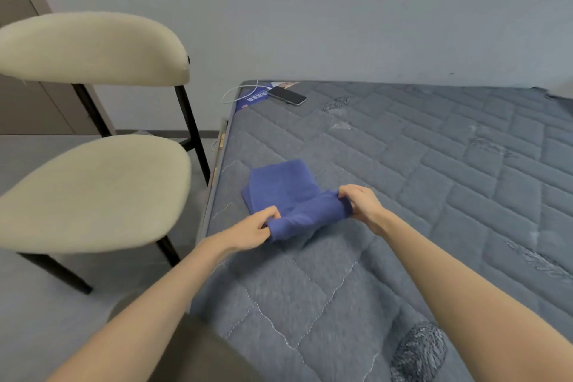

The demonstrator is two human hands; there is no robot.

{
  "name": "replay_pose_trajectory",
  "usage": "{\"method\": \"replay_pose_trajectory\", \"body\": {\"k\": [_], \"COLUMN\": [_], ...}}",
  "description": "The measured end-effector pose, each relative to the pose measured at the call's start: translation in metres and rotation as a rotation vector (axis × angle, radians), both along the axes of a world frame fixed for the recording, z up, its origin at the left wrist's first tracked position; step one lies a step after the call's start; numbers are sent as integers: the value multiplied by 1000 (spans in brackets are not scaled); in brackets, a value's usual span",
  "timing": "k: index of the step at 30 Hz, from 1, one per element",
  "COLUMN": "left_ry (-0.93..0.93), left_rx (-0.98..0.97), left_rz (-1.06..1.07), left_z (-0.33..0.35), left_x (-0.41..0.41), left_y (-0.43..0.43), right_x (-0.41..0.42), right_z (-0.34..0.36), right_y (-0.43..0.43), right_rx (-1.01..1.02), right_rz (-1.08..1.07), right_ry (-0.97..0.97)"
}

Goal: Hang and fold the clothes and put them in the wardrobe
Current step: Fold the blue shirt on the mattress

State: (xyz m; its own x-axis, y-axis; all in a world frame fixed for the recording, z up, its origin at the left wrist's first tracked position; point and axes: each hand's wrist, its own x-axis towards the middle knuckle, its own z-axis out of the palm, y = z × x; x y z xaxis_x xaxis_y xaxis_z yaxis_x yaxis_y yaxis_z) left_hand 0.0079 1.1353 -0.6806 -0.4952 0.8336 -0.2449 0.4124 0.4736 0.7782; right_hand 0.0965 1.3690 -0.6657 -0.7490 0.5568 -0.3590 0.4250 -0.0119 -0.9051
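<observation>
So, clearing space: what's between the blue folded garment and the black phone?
Just bare grey quilted mattress between blue folded garment and black phone, head view.

Chair [93, 189] cut off at left — blue label [252, 98] too small to read.

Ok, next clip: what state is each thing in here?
Blue garment: partly folded on the mattress, near edge lifted.
Left hand: pinches the garment's near-left corner.
Right hand: pinches its near-right corner.
Phone: lying flat, screen dark.
White cable: looped beside the phone; connection unclear.
Chair: upright beside the mattress.
</observation>
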Motion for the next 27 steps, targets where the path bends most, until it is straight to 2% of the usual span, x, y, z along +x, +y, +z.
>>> {"method": "replay_pose_trajectory", "body": {"k": [2,4,8,10,14,17,22,25,27], "left_ry": [-52,-115,-233,-246,-407,-629,-788,-751,-682], "left_rx": [-31,-62,-25,12,27,10,79,201,224], "left_rz": [12,87,266,405,668,961,989,1082,1066], "left_z": [0,0,0,-4,-12,-16,-31,-41,-47], "left_x": [5,5,-5,-16,-47,-64,-78,-82,-81], "left_y": [2,3,10,15,32,45,47,43,44], "right_x": [6,6,-7,-17,-46,-67,-93,-97,-96], "right_z": [0,2,6,8,2,-9,-36,-53,-62], "right_y": [1,2,5,4,3,4,9,6,3], "right_rx": [-4,-31,-55,-61,9,57,152,255,306], "right_rz": [16,17,1,35,93,165,289,306,271], "right_ry": [-120,-162,-43,-10,7,6,-60,-78,-65]}}
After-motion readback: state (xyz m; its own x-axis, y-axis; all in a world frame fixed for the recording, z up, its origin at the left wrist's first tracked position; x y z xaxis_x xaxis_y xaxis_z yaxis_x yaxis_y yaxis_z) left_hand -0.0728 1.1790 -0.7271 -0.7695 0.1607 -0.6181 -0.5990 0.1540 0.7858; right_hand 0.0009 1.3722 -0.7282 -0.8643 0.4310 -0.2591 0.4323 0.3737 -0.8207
